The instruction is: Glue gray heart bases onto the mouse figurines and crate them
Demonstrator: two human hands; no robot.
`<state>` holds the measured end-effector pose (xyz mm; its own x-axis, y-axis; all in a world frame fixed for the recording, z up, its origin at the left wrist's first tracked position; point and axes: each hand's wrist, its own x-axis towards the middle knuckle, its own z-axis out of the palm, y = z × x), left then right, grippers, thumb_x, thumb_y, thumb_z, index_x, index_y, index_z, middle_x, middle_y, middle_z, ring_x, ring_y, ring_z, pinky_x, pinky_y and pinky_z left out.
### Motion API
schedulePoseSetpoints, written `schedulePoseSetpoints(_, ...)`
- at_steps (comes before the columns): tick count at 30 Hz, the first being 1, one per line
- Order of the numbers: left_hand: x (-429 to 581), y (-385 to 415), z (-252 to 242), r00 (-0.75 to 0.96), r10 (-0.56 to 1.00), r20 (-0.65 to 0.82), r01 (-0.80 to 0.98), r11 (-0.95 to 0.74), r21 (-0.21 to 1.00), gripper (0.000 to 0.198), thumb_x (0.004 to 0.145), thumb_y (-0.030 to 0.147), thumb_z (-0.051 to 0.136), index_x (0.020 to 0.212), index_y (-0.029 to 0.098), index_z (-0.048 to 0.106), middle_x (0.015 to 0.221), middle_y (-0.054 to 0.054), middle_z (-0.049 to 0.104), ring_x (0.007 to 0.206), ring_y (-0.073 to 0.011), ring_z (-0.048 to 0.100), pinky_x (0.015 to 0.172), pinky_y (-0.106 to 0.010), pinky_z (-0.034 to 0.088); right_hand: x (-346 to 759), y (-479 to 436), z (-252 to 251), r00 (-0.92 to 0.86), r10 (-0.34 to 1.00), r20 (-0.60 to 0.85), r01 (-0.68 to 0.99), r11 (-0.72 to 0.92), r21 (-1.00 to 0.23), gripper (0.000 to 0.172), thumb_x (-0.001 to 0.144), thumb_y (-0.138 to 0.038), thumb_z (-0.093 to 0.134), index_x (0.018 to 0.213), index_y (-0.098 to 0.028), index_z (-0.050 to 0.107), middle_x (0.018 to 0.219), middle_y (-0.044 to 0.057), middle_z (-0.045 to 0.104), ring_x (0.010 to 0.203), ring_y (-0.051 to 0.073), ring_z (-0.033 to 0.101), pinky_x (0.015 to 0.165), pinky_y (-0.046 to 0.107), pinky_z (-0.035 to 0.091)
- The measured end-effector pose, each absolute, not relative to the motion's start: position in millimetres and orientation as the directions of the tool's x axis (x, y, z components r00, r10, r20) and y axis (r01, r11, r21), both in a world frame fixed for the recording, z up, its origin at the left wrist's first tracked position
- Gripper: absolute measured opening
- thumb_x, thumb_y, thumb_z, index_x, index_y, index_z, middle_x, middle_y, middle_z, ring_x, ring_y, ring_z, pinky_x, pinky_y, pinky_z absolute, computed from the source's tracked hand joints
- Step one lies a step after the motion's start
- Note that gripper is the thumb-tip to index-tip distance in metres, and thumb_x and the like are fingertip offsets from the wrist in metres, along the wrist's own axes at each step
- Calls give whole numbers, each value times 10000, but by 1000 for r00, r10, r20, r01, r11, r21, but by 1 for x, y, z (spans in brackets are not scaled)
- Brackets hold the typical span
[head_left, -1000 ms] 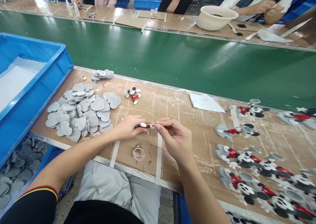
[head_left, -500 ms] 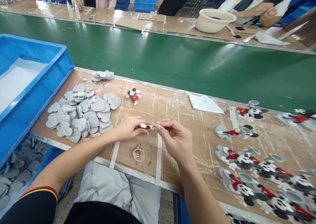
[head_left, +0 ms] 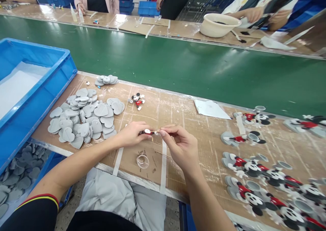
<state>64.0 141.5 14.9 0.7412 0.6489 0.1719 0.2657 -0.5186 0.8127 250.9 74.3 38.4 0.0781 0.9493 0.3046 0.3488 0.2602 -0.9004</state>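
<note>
My left hand (head_left: 133, 133) is closed round a small mouse figurine (head_left: 147, 131) in red, black and white, lying sideways and partly hidden by the fingers. My right hand (head_left: 179, 144) pinches a thin, light-coloured stick (head_left: 154, 132), whose tip is at the figurine. Below the hands, a small clear cup (head_left: 143, 160) stands on a taped piece of cardboard with brown smears around it. Beyond the hands lies another mouse figurine (head_left: 138, 101), face up. To the left of my left hand is a pile of grey heart-shaped bases (head_left: 88, 114).
Several mouse figurines on grey bases (head_left: 251, 168) lie in rows at the right. A blue crate (head_left: 59, 63) stands at the left. Past a white sheet (head_left: 212, 109) runs a green conveyor belt (head_left: 163, 61). Across it, other people sit near a cream bowl (head_left: 219, 25).
The view has shifted very slightly. Both hands stay close together around the figurine, and the thin stick now shows more plainly across it.
</note>
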Motion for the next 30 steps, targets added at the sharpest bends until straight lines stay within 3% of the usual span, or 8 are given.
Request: schedulePoseSetpoints(30,63,141,16,745,647,164,283,-529,800,240,935,297,621,1116,157,695,911,-54,685,855,-183,621,802,-276,450,249,75,39,78,954,291,324,252,-912,97,881,-310,694,835,-225,690,833,40,729,763,176,675,681,310,529)
